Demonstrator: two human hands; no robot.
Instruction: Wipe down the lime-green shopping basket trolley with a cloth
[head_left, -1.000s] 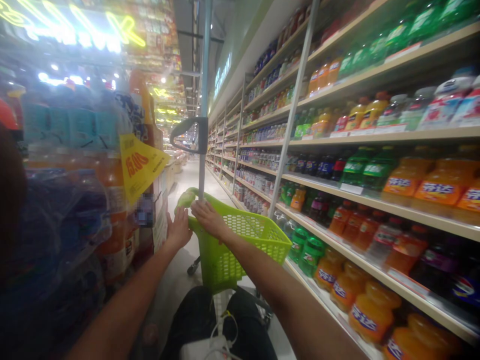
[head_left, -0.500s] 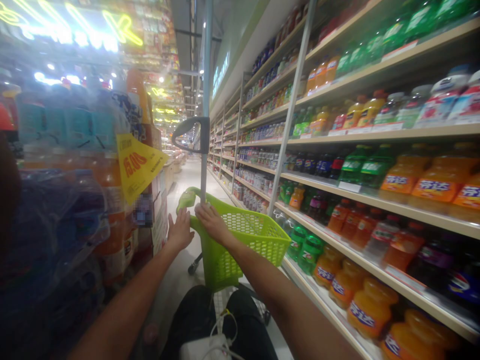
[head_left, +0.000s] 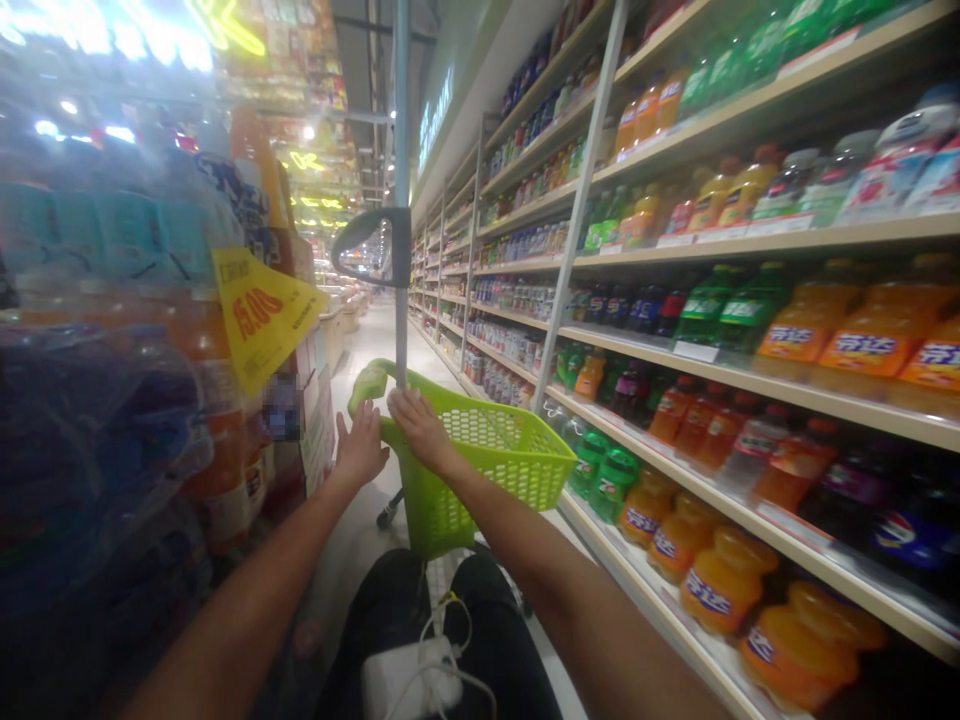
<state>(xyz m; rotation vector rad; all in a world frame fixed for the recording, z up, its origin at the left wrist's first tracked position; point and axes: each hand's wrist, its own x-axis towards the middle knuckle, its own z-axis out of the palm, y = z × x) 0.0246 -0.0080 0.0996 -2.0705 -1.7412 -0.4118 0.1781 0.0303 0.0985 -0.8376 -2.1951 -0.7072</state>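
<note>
In front of me stands a lime-green shopping cart point(head_left: 517, 465) with a perforated basket. My left hand point(head_left: 364, 445) rests with its fingertips against the cart's green handle point(head_left: 369, 385), thumb apart from the straight fingers. Flat on the near rim beside the pole's foot lies my right hand point(head_left: 421, 430), its fingers stretched out. A tall grey pole point(head_left: 401, 340) rises at the near end of the cart, and a dark loop-shaped grip point(head_left: 401, 248) is fixed to it. Neither palm shows.
Shelves point(head_left: 675, 345) of bottled drinks run along the right. Stacked, wrapped bottles with a yellow price sign point(head_left: 262, 315) stand close on the left. The aisle floor point(head_left: 375, 335) stretches ahead. A white box point(head_left: 412, 680) with cables sits at my lap.
The shelves and stacked bottles have shifted slightly in view, and the view tilts down a little. Both hands keep their place on the cart.
</note>
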